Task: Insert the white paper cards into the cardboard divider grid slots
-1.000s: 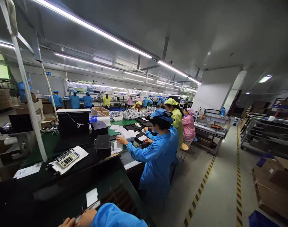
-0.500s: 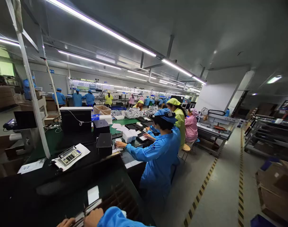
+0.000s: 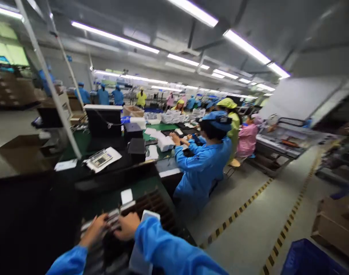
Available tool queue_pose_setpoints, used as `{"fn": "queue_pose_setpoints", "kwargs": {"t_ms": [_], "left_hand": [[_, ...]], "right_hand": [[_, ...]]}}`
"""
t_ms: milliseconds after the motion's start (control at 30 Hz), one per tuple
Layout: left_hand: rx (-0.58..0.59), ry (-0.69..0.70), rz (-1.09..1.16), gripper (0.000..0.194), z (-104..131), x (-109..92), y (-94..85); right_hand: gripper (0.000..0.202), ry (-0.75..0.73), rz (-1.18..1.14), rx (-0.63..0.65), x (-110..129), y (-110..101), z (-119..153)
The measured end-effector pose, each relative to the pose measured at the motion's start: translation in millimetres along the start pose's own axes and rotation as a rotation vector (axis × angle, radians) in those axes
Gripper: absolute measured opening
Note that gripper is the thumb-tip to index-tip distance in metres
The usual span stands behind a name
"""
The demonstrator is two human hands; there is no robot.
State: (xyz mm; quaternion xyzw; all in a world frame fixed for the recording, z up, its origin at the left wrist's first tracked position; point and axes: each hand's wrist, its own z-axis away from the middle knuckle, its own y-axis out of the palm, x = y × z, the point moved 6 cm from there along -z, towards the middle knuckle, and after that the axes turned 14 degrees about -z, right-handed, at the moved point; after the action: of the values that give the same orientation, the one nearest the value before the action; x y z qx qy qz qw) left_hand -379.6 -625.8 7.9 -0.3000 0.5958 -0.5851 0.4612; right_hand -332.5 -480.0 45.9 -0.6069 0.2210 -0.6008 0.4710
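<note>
- Changed since the earlier frame: my left hand (image 3: 96,228) and right hand (image 3: 129,226) show farther up the view; the co-worker's hand (image 3: 176,138) is off the white sheets (image 3: 152,152).
- Left fingers: curled at the row of thin, flat pieces (image 3: 114,219); motion blur, grip cannot be told.
- Right fingers: bent at the same row; I cannot tell whether they pinch.
- Row location: between my hands, beside the dark slotted tray (image 3: 155,204) and rectangular white card (image 3: 126,196).
- Smooth, pale panel (image 3: 138,256): under my right sleeve (image 3: 174,246), creased blue fabric; more of it now visible.
</note>
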Motion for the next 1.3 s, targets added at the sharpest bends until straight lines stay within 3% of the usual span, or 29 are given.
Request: {"fn": "queue_pose_setpoints", "kwargs": {"t_ms": [67,167,233,333,433,533,700,800,900,1000,1067,1167,1300], "left_hand": [[-0.071,0.066,0.072,0.026,10.6,-19.2,-7.0],[-0.151,0.028,0.118,0.029,28.4,-49.1,-3.2],[-0.136,0.001,0.132,0.027,41.1,-76.6,7.8],[-0.137,-0.037,0.116,0.031,55.7,-123.9,22.4],[-0.149,-0.091,0.005,0.065,57.7,-169.7,31.0],[-0.074,-0.147,-0.131,0.088,47.6,-205.0,38.6],[0.033,-0.245,-0.162,0.065,28.0,-223.0,43.0],[-0.043,-0.297,0.029,0.063,29.4,-224.2,32.2],[-0.102,-0.396,0.471,0.058,45.7,-232.1,21.6],[0.032,-0.331,1.030,0.057,63.3,-265.8,19.6],[0.095,-0.281,1.269,0.063,73.2,-289.7,14.9],[0.070,-0.289,1.439,0.067,83.1,-308.4,7.0],[-0.008,-0.276,1.522,0.065,91.4,-306.6,0.1]], "right_hand": [[0.037,-0.088,-0.146,-0.002,0.5,-13.9,31.1],[0.021,-0.151,-0.382,0.054,-19.6,-18.5,84.1],[0.013,-0.061,-0.483,-0.007,-47.0,-18.0,118.0],[0.018,0.124,-0.637,-0.222,-90.6,-19.9,153.8],[0.023,0.231,-0.739,-0.383,-121.0,-26.2,166.1],[0.023,0.252,-0.809,-0.410,-137.5,-32.3,166.5],[0.022,0.215,-0.937,-0.363,-158.0,-34.3,173.1],[0.025,0.226,-1.086,-0.338,-174.4,-35.7,177.6],[0.054,0.216,-1.403,-0.293,-181.2,-44.8,178.8],[0.098,0.076,-1.740,-0.130,-163.4,-64.2,178.4],[0.113,0.011,-1.846,-0.030,-147.5,-77.5,179.7],[0.115,0.056,-1.857,-0.004,-133.9,-87.6,181.9],[0.114,0.075,-1.879,0.032,-120.8,-87.2,181.6]]}}
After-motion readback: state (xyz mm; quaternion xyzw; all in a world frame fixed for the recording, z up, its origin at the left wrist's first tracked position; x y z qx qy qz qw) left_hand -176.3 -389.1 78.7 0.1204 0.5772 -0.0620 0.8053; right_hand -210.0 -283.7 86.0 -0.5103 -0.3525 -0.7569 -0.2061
